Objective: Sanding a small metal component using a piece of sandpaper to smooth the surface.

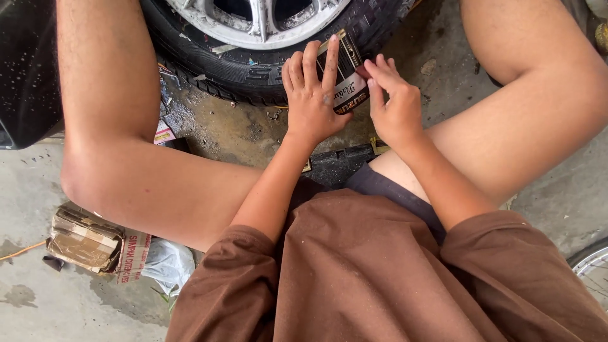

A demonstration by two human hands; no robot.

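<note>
While the person sits on the ground with knees wide apart, both hands work on a small dark sticker [345, 79] at about 12 o'clock in the picture. It has gold stripes and some writing, and it rests against the side of a black tyre [253, 69].

The left hand [311, 95] is open, with its fingers spread flat. It presses on the left part of the sticker, which looks like a way to keep it from sliding. The right hand [392, 104] sits at 1 o'clock. Its fingertips [373, 68] are pinched together on the right edge of the sticker, as if to pick at that edge or smooth it down. I cannot tell which.

The silver wheel rim [259, 22] shows above the tyre at 12 o'clock. The floor [240, 130] under the tyre is wet and dirty.

At 8 o'clock, beside the person's left leg, lie a stack of folded cardboard [85, 240] and a crumpled plastic bag [166, 263]. At 4 o'clock, a bit of another wheel [592, 263] peeks in at the edge.
</note>
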